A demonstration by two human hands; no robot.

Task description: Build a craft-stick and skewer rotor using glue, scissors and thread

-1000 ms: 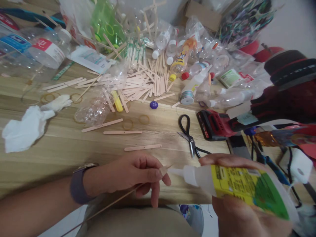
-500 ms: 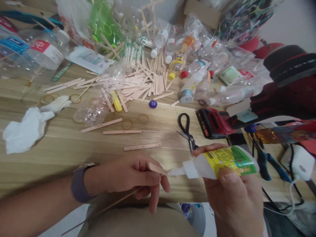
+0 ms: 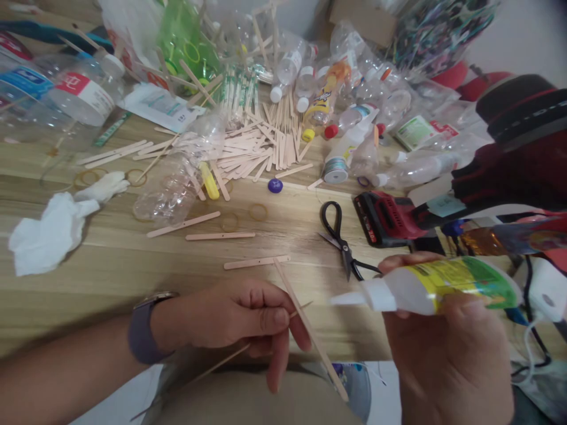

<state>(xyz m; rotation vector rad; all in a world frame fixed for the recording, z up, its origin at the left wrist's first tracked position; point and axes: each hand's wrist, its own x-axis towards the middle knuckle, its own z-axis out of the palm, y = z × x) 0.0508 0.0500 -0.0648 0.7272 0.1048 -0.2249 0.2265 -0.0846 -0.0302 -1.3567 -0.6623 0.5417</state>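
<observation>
My left hand (image 3: 252, 321) is closed on a thin wooden skewer (image 3: 221, 361), whose pointed tip comes out past the fingertips. A craft stick (image 3: 316, 339) sits crosswise on the skewer near that tip, slanting down to the right. Whether the skewer passes through it or only crosses it, I cannot tell. My right hand (image 3: 452, 348) grips a glue bottle (image 3: 456, 286) with a yellow and green label. Its white nozzle points left, apart from the stick. Three loose craft sticks lie beyond my left hand, the nearest craft stick (image 3: 252, 262) with a small hole.
Black-handled scissors (image 3: 343, 248) and a red cordless drill (image 3: 390, 218) lie at the right. Farther back are a pile of craft sticks (image 3: 248, 153), plastic bottles (image 3: 328, 94) and a purple cap (image 3: 275, 185). Crumpled tissue (image 3: 51, 236) lies at the left.
My right hand has drawn the glue bottle to the right, so its nozzle has left the craft stick. The stick has turned and now shows its whole length. My left hand stays nearly in place.
</observation>
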